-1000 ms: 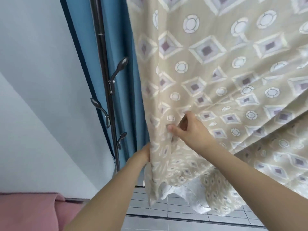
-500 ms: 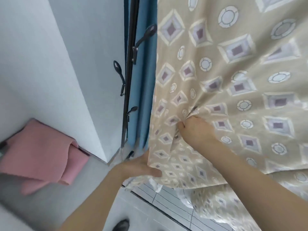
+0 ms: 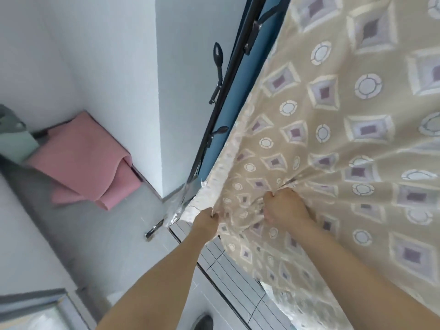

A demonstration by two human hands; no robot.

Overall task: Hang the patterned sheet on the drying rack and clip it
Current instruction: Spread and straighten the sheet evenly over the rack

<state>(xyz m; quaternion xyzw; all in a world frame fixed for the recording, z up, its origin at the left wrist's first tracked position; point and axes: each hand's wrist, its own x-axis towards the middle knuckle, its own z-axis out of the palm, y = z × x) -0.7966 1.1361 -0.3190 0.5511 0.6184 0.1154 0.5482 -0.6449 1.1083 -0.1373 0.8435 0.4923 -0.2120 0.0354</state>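
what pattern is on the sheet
Beige sheet with purple-centred diamonds and white circles, clearest in the head view.

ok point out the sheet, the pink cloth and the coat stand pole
sheet [image 3: 357, 129], head view, on the flat patterned face above the hands
pink cloth [image 3: 81, 158], head view, middle of its folded top
coat stand pole [image 3: 228, 84], head view, on the black shaft between hooks
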